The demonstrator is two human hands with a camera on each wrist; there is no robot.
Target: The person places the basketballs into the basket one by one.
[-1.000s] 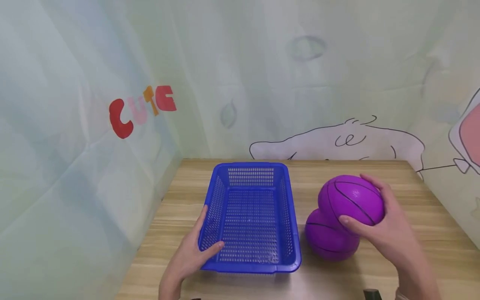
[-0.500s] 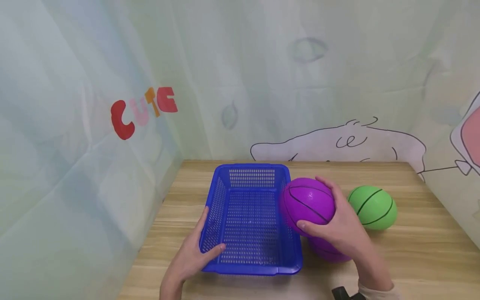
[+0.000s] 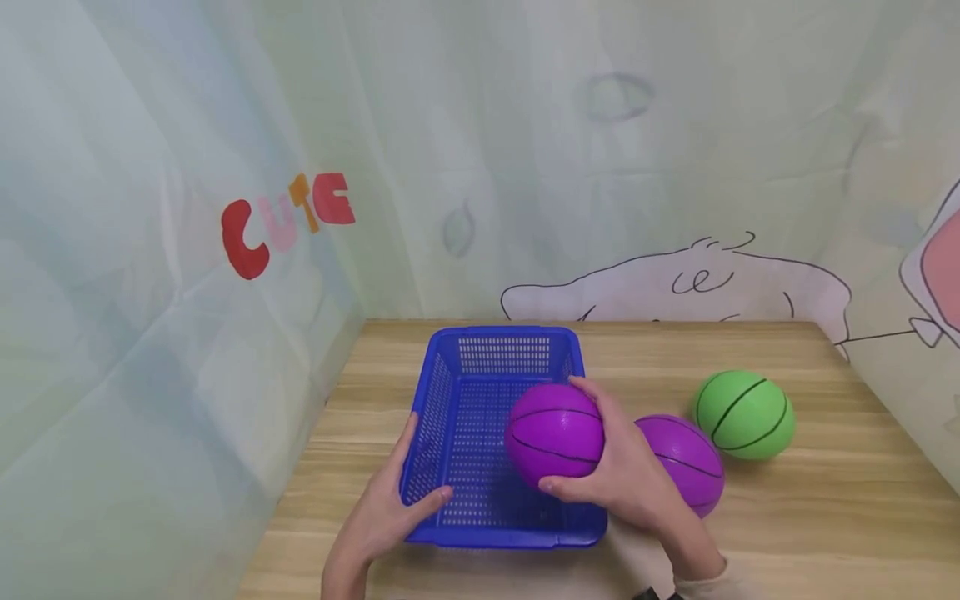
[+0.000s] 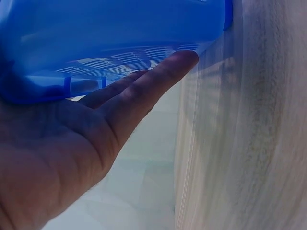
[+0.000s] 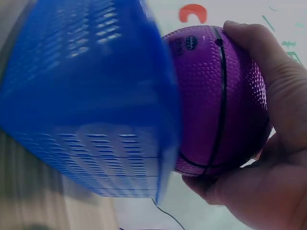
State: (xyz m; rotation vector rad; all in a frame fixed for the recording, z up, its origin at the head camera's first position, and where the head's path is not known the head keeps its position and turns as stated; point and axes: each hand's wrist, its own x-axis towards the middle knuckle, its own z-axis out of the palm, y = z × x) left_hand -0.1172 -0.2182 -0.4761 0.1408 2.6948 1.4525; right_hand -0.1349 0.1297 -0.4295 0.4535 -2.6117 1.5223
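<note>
The right hand (image 3: 626,462) held a round purple ball (image 3: 555,437) marked with black lines, its fingers and thumb spread wide and curved round opposite sides. Close up, the skin of this ball was finely pebbled, with a small dark printed mark. It was over the right part of a rectangular blue plastic basket (image 3: 495,540), partly hidden by the wall from the right wrist; whether it touched the floor could not be told. The basket's walls and floor were pierced by rows of narrow slots. At its near left corner, the left hand (image 3: 382,500) was widely open, fingers nearly straight along the outside, thumb reaching over the rim.

A second purple ball with black lines (image 3: 682,462) sat just right of the basket, near a bright green ball with black lines (image 3: 746,414), on a pale wood-grained table (image 3: 810,517).
</note>
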